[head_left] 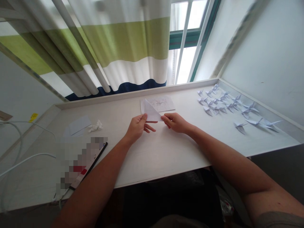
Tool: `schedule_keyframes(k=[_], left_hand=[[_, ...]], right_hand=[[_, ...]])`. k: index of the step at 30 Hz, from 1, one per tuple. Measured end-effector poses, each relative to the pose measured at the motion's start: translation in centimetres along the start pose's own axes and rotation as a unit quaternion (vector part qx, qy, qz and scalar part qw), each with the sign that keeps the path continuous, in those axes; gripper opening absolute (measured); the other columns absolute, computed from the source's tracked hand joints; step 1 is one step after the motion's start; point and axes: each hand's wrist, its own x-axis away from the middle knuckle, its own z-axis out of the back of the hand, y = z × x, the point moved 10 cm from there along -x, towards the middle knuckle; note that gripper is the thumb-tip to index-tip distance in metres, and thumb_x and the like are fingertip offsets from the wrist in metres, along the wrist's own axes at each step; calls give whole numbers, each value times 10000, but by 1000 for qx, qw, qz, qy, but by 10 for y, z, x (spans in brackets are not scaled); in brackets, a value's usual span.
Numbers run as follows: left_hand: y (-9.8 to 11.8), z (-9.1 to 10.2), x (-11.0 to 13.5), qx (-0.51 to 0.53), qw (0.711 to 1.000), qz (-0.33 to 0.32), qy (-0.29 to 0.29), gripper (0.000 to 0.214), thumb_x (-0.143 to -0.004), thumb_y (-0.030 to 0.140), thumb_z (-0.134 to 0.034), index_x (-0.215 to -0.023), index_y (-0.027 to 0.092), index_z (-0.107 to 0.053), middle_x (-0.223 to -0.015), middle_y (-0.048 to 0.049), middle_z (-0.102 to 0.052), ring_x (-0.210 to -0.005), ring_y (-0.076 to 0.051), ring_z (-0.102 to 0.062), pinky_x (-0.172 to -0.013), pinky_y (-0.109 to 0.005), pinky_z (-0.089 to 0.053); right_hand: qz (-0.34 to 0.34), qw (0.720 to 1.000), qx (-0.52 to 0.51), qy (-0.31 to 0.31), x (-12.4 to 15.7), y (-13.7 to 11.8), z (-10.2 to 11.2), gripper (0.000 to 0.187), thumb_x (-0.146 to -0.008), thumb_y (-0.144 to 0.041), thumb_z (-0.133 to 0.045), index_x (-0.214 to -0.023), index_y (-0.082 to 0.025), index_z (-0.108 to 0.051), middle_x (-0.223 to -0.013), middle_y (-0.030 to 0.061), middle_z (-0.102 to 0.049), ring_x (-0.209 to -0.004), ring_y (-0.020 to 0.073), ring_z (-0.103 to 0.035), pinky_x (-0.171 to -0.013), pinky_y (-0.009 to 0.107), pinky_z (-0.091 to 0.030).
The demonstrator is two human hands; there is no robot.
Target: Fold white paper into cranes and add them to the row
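Observation:
A white sheet of paper (151, 112), folded into a triangle, is held up between my two hands above the desk. My left hand (139, 126) pinches its lower left corner with the thumb on top, while the other fingers stretch out below the paper's edge. At the lower right corner, my right hand (174, 122) grips the paper between thumb and curled fingers. Behind the triangle lies a flat printed booklet or pad (166, 104), partly covered by the folded paper.
Several white paper cranes (223, 101) stand on the right of the white desk (152, 158). On the left are loose white paper (78, 125), a crumpled tissue (95, 126) and a dark-edged device with a blurred screen (87, 163). White cables (28, 160) cross the left side.

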Motion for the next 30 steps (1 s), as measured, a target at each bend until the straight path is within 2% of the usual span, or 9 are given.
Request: schedule_keyframes(k=[4, 7, 9, 13, 19, 25, 30], left_hand=[[-5, 1, -1, 20, 999, 29, -5, 536, -1042, 620, -557, -1084, 113, -727, -1057, -211, -846, -676, -227, -816, -519, -256, -554], [-8, 2, -2, 23, 999, 37, -13, 664, -1015, 725, -503, -1080, 110, -744, -994, -200, -848, -666, -245, -814, -507, -272, -552], [-10, 3, -2, 6, 999, 34, -15, 679, -969, 769, -553, -1003, 119, -748, -919, -183, -843, -654, -243, -805, -509, -271, -550], [-9, 1, -3, -39, 999, 8, -20, 565, -874, 709, -754, -821, 149, -703, -750, -135, -809, -634, -206, -771, -539, -250, -545], [-16, -4, -4, -21, 998, 17, -50, 618, -848, 772, -742, -821, 157, -691, -718, -130, -801, -640, -218, -775, -542, -260, -538], [-17, -3, -6, -41, 998, 0, -45, 634, -880, 800, -673, -831, 168, -665, -714, -121, -795, -613, -209, -757, -518, -255, -510], [-15, -12, -2, -114, 991, -16, -74, 614, -903, 768, -656, -800, 164, -692, -631, -84, -751, -573, -166, -659, -548, -254, -511]], right_hand=[[-2, 1000, 1, -12, 1, -1, 1, 518, -1039, -559, -480, -632, -241, -449, -544, -24, -503, -549, 139, -444, -575, 303, -340], [-4, 1000, -1, -15, 1, -1, 2, 515, -1033, -553, -484, -625, -240, -454, -540, -22, -504, -543, 136, -441, -568, 305, -334], [-3, 1000, -2, -11, 2, -2, 3, 515, -1029, -553, -489, -621, -241, -452, -540, -19, -503, -550, 138, -441, -571, 307, -333], [-2, 1000, -10, -10, 2, -1, 3, 522, -1020, -555, -500, -606, -241, -445, -520, -26, -480, -537, 133, -423, -565, 303, -325], [-20, 998, -61, -25, 1, 6, 1, 547, -982, -580, -580, -576, -233, -460, -500, -31, -497, -489, 102, -388, -521, 283, -291], [-8, 994, -100, -40, 0, 9, 3, 622, -967, -622, -644, -528, -209, -492, -501, -20, -520, -494, 93, -404, -530, 270, -310], [4, 988, -155, -22, -4, 12, 4, 583, -919, -692, -690, -641, -190, -588, -600, -6, -588, -562, 113, -487, -566, 264, -353]])
